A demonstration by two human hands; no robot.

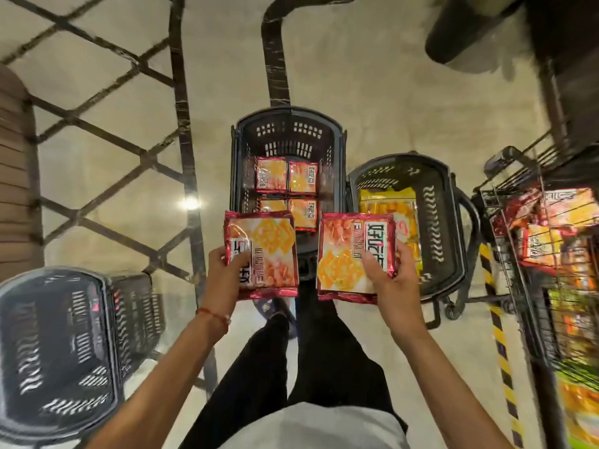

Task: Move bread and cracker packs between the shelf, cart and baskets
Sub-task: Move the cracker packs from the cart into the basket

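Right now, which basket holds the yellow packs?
The right basket, next to the cart, holds the yellow packs. The middle basket holds red-orange cracker packs, and the left basket shows no packs.

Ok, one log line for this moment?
left hand: holds cracker pack | right hand: holds second cracker pack | middle basket: four packs showing

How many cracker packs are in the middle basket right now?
4 red-and-orange foil cracker packs in the black plastic basket: far left, far right, near left, near right; more may hide behind the held packs.
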